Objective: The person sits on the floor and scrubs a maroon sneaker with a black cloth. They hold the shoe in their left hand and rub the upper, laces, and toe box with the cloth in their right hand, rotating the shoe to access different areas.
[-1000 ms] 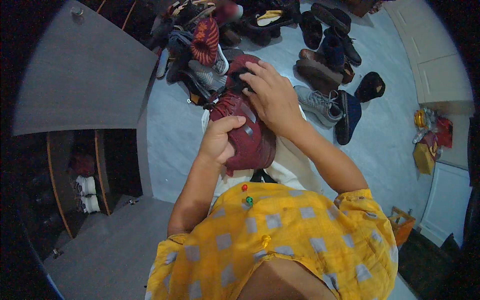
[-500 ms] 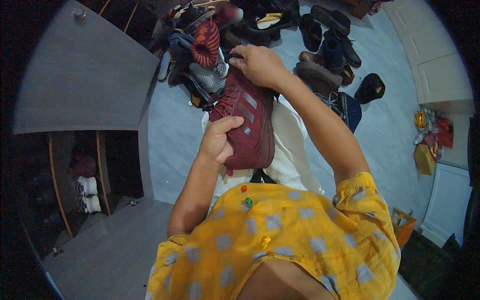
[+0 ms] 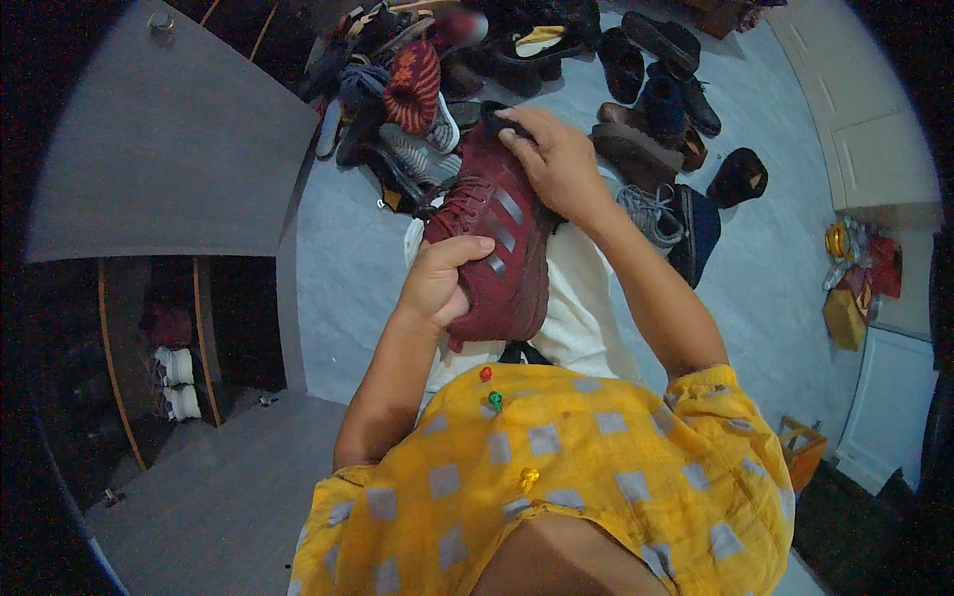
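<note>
A dark red lace-up sneaker [image 3: 497,298] with three grey side stripes lies on its side above my lap, its toe end pointing away from me. My left hand [image 3: 445,276] grips it near the heel, the thumb pressed over the stripes. At the far end, my right hand [image 3: 561,164] is closed on a dark, soft-looking piece [image 3: 499,117] that looks like cloth and touches the toe area. Its exact kind is hard to make out, as the fingers cover part of it. Beneath the sneaker show my white trousers [image 3: 586,298].
A heap of mixed shoes, including a red patterned slipper [image 3: 412,84], lies beyond the sneaker. More dark shoes [image 3: 661,114] and a grey-laced shoe [image 3: 651,214] sit to the right. On the left stands a grey cabinet [image 3: 169,159], with white shoes [image 3: 179,382] in a compartment.
My right hand has drawn back and to the right along the far end of the sneaker, exposing more of the dark piece. The left hand keeps its grip, with the sneaker shifted slightly.
</note>
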`<state>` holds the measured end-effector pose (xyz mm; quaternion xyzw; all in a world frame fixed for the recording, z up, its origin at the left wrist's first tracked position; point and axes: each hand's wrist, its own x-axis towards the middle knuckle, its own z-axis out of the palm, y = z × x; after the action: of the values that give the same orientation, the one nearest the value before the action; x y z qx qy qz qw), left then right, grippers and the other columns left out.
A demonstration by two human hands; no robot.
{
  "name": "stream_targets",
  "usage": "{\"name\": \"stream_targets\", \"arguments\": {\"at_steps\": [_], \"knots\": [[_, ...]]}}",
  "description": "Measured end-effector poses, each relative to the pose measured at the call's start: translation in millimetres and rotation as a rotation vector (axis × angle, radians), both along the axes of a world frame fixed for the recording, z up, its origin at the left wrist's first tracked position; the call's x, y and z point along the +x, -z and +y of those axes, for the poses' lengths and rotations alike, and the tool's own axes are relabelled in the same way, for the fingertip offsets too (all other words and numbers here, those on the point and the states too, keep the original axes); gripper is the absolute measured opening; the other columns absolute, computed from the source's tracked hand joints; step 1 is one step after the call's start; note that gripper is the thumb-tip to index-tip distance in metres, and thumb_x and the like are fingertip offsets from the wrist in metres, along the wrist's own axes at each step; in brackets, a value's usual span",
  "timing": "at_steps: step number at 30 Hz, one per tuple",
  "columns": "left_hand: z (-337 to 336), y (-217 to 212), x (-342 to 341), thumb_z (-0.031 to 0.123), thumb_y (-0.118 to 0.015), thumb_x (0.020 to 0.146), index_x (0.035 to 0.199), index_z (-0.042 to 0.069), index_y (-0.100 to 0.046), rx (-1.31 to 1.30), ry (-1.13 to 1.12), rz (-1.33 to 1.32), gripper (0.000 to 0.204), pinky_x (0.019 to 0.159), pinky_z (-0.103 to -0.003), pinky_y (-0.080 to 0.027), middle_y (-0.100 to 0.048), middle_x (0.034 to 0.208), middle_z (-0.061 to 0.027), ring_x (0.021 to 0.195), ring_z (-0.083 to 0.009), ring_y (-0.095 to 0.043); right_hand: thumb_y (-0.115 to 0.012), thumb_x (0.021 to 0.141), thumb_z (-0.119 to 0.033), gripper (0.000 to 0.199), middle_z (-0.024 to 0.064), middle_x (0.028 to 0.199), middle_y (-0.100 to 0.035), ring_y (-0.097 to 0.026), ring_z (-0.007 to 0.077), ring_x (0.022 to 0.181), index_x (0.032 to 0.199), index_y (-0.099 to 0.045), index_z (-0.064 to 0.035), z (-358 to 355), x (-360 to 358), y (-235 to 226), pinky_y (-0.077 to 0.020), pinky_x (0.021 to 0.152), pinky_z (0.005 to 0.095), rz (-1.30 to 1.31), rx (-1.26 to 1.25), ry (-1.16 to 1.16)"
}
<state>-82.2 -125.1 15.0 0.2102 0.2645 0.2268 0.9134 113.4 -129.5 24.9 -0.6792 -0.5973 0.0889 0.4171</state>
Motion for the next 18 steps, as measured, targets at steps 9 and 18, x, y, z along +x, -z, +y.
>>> {"name": "stream_targets", "arguments": {"at_steps": [9,18], "knots": [[-0.5,2.0,-0.6,-0.002,-0.058,0.08,0.114,-0.001,-0.061,0.02,-0.023,-0.019,0.034,0.089,-0.039,-0.053,-0.068,0.105,-0.0127,0.096,-0.0246,-0.066,-0.065,0.085,-0.019,0.029,0.014,0.122,-0.061,-0.06,0.032,0.108,0.112,-0.061,-0.0078,-26.4,-15.7,-0.7,-0.0501,0.088,0.0404,-0.128,0.076,0.011],[0.9,6.1,-1.9,-0.001,-0.058,0.081,0.112,-0.001,-0.062,0.023,-0.034,0.01,0.031,0.089,-0.039,-0.053,-0.068,0.106,-0.013,0.095,-0.0242,-0.067,-0.056,0.092,-0.025,0.028,0.0134,0.12,-0.061,-0.061,0.0357,0.102,0.115,-0.062,-0.0095,25.0,-3.5,-12.1,-0.0495,0.083,0.0433,-0.231,-0.181,-0.152]]}}
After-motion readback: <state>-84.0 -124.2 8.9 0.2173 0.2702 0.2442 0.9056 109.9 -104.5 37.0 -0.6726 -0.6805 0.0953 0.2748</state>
